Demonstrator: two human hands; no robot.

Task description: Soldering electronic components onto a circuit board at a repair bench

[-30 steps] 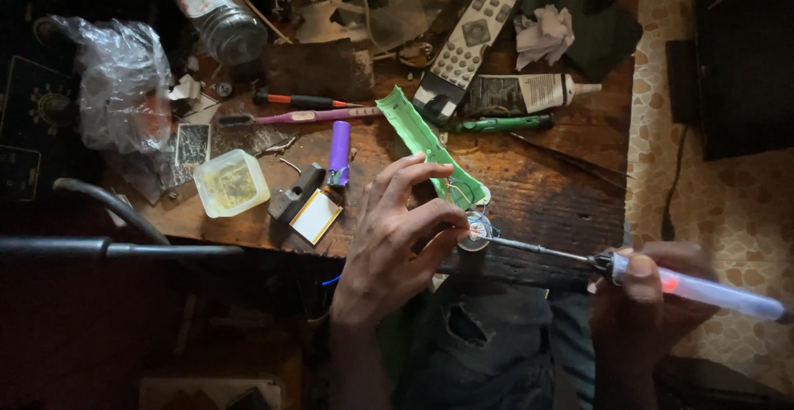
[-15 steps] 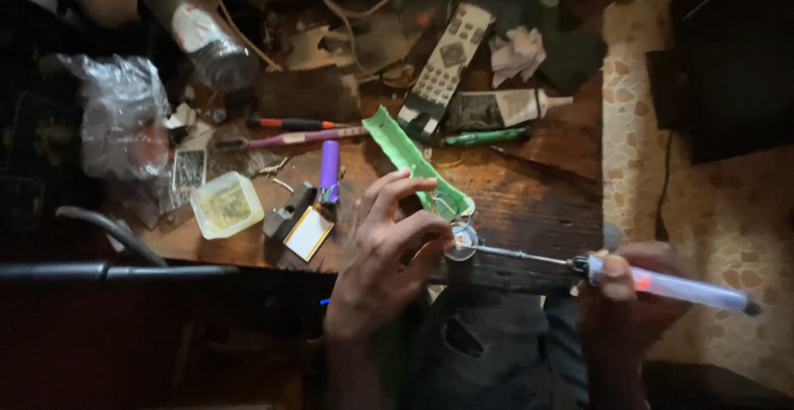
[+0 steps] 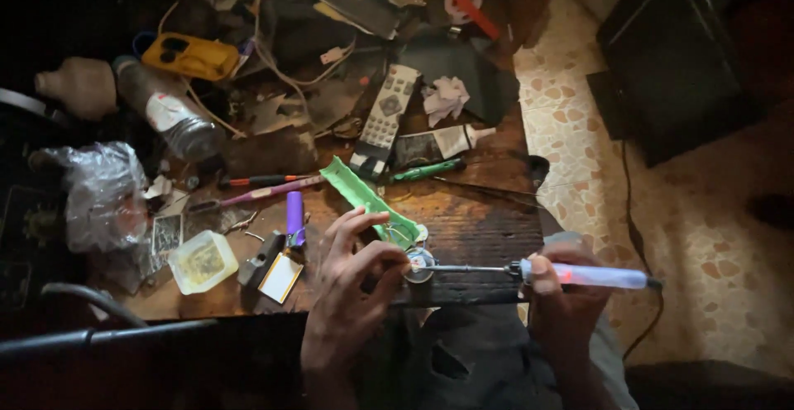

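My right hand (image 3: 564,294) grips a soldering iron (image 3: 579,275) with a translucent, glowing handle; its metal tip reaches left to a small round part (image 3: 419,259) at the front edge of the wooden table (image 3: 471,220). My left hand (image 3: 351,290) pinches that round part between thumb and fingers, holding it against the table edge. A green plastic strip (image 3: 360,199) with thin wires lies just behind the left hand.
Clutter covers the table: a purple cylinder (image 3: 294,215), a small square container (image 3: 202,261), a crumpled plastic bag (image 3: 103,195), a grey remote control (image 3: 385,116), a glue tube (image 3: 438,143), a green pen (image 3: 426,170), a bottle (image 3: 169,116), a yellow device (image 3: 190,56). Patterned floor (image 3: 645,211) lies to the right.
The view has tilted so the table sits lower and more of its far clutter shows. Both hands stay on the round part and the soldering iron, tip still touching.
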